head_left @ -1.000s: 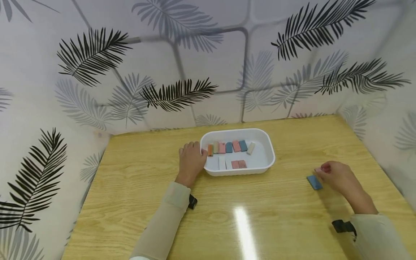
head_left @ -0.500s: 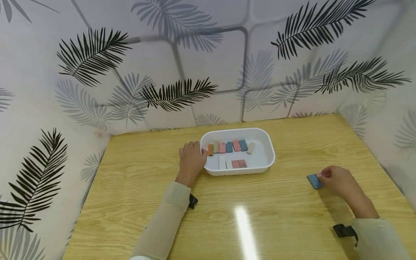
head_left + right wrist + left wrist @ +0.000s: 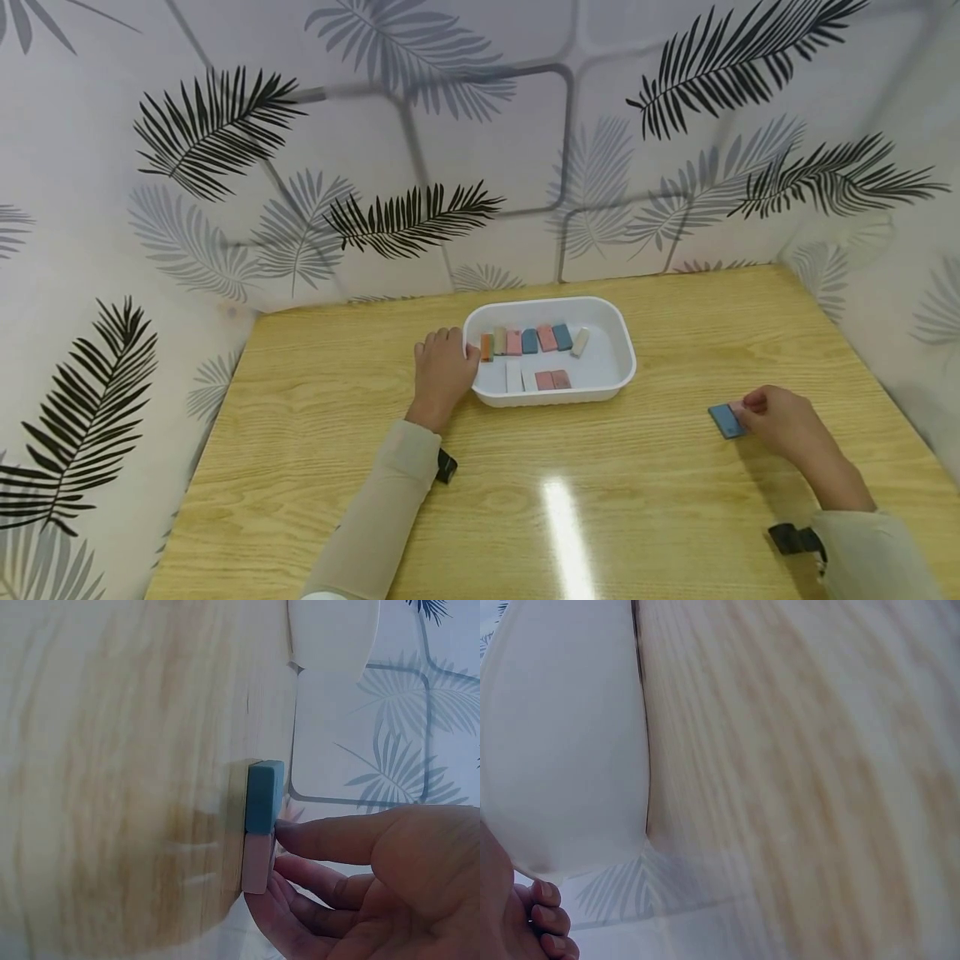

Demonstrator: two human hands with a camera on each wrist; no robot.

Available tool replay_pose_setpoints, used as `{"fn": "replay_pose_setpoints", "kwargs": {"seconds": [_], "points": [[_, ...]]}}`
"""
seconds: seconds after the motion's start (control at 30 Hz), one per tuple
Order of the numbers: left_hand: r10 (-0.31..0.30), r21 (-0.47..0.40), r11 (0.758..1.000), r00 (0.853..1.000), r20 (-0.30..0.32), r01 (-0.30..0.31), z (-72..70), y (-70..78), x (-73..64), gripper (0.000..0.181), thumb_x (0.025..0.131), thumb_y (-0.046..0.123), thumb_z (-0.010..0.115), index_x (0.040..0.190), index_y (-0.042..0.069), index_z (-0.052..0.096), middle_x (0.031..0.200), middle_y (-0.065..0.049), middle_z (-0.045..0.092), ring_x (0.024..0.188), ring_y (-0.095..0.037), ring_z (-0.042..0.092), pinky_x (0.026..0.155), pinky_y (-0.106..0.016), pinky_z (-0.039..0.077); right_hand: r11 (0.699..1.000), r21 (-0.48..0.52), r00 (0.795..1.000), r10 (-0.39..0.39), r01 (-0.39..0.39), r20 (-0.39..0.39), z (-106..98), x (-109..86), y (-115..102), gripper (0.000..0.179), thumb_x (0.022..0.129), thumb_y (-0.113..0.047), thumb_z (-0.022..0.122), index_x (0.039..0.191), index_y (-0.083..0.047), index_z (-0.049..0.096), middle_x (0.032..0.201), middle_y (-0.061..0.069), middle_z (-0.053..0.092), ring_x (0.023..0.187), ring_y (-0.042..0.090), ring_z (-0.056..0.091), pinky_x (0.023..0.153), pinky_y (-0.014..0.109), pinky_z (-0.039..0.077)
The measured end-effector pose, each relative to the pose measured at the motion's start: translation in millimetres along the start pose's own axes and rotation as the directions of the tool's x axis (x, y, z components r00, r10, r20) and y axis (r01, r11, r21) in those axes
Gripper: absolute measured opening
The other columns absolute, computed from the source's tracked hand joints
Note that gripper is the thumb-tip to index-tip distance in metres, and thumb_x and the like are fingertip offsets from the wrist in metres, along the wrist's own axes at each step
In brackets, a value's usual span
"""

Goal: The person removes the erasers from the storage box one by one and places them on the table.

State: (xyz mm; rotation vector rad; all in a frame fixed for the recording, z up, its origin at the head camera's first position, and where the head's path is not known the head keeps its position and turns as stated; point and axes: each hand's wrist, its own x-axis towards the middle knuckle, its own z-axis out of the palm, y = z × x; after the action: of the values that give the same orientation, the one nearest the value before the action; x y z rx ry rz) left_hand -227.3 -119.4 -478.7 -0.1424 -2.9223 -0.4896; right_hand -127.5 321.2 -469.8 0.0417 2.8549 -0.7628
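Observation:
At the right of the head view, my right hand (image 3: 776, 421) pinches a small pink eraser (image 3: 257, 862) between thumb and fingers. Its end lies against a blue eraser (image 3: 262, 796) in the right wrist view, and both rest on the table. In the head view the blue eraser (image 3: 726, 421) shows beside my fingertips, and the pink one is mostly hidden by them. My left hand (image 3: 442, 371) grips the left rim of a white plastic tray (image 3: 626, 358), thumb over the edge. The left wrist view shows the tray's outer wall (image 3: 562, 742) and curled fingers (image 3: 551, 919).
Inside the tray lie several erasers: an orange-green one (image 3: 487, 347), blue ones (image 3: 562, 337), pink ones (image 3: 545, 380), white ones (image 3: 513, 377) and a cream one (image 3: 580, 342) set askew. The wooden table (image 3: 337, 392) meets a leaf-patterned wall covering (image 3: 480, 150) at the back.
My right hand has lowered the pink eraser slightly, toward me, down beside the blue eraser, and now keeps still there. The left hand and the tray have not moved.

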Motion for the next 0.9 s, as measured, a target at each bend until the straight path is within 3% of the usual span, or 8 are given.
{"fn": "replay_pose_setpoints", "kwargs": {"seconds": [0.33,0.67,0.77,0.9], "points": [[-0.007,-0.003,1.000,1.000,0.007,0.007,0.3,-0.4,-0.8,0.030,0.092,0.027,0.044,0.105,0.004,0.058,0.096,-0.008,0.057,0.085,-0.024,0.047,0.075,-0.039,0.031,1.000,0.009,1.000,0.026,-0.026,0.016,-1,0.8,0,0.047,0.093,-0.029,0.054,0.106,0.016,0.051,0.097,0.029,0.058,0.089,0.042,0.056,0.071,0.048,0.046],[-0.003,0.002,1.000,1.000,0.005,0.003,2.2,-2.2,-0.4,0.031,0.093,0.028,0.042,0.105,0.004,0.059,0.096,-0.008,0.057,0.085,-0.024,0.047,0.074,-0.039,0.031,1.000,0.002,0.999,0.002,-0.002,0.041,-5,0.7,-2,0.047,0.094,-0.029,0.051,0.108,0.016,0.052,0.095,0.026,0.060,0.085,0.038,0.058,0.068,0.045,0.047],[0.002,0.005,1.000,1.000,-0.001,-0.002,2.2,-2.3,-0.3,0.031,0.092,0.027,0.043,0.104,0.004,0.059,0.095,-0.008,0.058,0.084,-0.024,0.047,0.074,-0.039,0.031,0.999,-0.017,0.999,-0.032,0.032,0.013,-4,0.5,-4,0.047,0.095,-0.027,0.050,0.109,0.018,0.053,0.098,0.030,0.059,0.088,0.042,0.057,0.070,0.048,0.046],[0.008,0.011,1.000,1.000,-0.006,-0.007,2.4,-2.0,0.3,0.030,0.092,0.027,0.043,0.102,0.004,0.059,0.094,-0.007,0.057,0.083,-0.023,0.047,0.074,-0.039,0.031,0.994,-0.028,0.991,-0.103,0.101,-0.082,-2,1.1,-15,0.042,0.095,-0.021,0.049,0.111,0.018,0.054,0.102,0.032,0.059,0.090,0.045,0.057,0.073,0.052,0.045]]}}
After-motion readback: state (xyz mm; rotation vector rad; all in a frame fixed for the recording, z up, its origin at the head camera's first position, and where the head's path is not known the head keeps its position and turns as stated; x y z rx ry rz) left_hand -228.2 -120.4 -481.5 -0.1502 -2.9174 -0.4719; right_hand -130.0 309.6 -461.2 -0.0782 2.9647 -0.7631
